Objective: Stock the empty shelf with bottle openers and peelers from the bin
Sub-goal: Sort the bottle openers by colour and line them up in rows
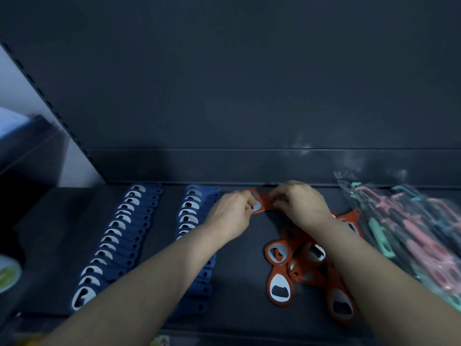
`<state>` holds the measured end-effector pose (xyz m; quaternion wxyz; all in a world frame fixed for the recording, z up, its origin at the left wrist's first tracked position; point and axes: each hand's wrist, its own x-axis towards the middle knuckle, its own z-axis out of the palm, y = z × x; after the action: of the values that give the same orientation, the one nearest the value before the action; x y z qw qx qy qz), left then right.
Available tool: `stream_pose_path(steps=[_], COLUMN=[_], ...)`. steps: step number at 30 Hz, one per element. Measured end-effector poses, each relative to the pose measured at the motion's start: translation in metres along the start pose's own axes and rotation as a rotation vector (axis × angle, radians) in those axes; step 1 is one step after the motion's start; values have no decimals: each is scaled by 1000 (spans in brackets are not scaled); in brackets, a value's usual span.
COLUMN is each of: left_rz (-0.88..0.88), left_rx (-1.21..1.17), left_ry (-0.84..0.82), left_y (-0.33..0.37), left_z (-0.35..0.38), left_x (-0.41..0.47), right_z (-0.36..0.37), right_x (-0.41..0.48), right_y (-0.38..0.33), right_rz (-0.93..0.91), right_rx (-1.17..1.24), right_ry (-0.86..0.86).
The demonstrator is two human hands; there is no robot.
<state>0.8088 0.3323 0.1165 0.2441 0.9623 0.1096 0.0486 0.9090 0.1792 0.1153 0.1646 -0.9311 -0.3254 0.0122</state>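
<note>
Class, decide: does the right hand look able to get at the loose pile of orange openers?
Probably yes: the pile lies uncovered close under that forearm, though the right hand must first release the orange opener it pinches.

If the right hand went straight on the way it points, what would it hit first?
Most likely the shelf's back panel. The right hand points toward the rear, pinching an orange bottle opener together with the left hand, which sits just beside that line; depth is unclear.
</note>
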Motion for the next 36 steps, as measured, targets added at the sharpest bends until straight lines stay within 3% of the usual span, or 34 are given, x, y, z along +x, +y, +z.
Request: stream_pose_path(steps=[6,11,15,22,26,30,33,36], left_rz=[-62,-107,-137,-252,-310,-315,-321,-294], left_rx=[-43,191,213,-126,-400,-368,-354,-346], left_ry=[-221,-335,-304,-108,57,264,268,232], left_y=[29,49,56,49,44,30,19,8], left_z=[9,13,19,32,34,24,18,16], left_x=[-23,-34,-40,-39,-36,-32,-33,-34], right_z=[-15,-21,-26,-23,-11,-6,-5,-8], right_x=[-48,-74,-87,-103,-99,-81,-71,-66], right_y=[19,36,45,37,24,9,2,2], right_rz=[-58,-51,-20,-78,-222,-424,-471,-463], right_rx=[58,113,122,177,191,-10,-129,-114], right_ry=[-77,-48,-44,-128,-91,-168,-292,-304])
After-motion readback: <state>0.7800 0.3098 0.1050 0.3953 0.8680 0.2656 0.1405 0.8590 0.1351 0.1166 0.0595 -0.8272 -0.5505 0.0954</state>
